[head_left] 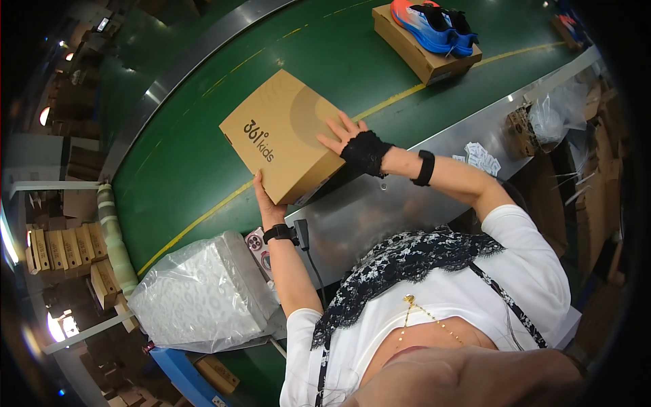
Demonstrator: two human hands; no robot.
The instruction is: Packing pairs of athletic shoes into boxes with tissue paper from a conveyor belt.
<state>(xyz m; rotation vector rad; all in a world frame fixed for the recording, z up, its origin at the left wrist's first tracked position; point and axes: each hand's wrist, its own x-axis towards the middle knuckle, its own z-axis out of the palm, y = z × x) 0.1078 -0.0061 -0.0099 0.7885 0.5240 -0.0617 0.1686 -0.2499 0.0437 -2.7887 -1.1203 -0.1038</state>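
A closed brown cardboard shoebox (285, 129) with dark printing on its lid sits on the green conveyor belt (196, 136), at the belt's near edge. My left hand (268, 202) grips its near left corner, the thumb against the lid's edge and the other fingers mostly hidden. Across the box's right edge lies my right hand (356, 141), in a black fingerless glove, its fingers spread on the lid. Both wrists wear black bands.
Blue and orange sneakers (434, 30) rest on another shoebox (427, 66) farther along the belt. A metal ledge (380, 210) runs along the near side, with small white paper slips (480, 157) on it. At left lie a plastic-wrapped bundle (203, 295) and a phone (257, 244).
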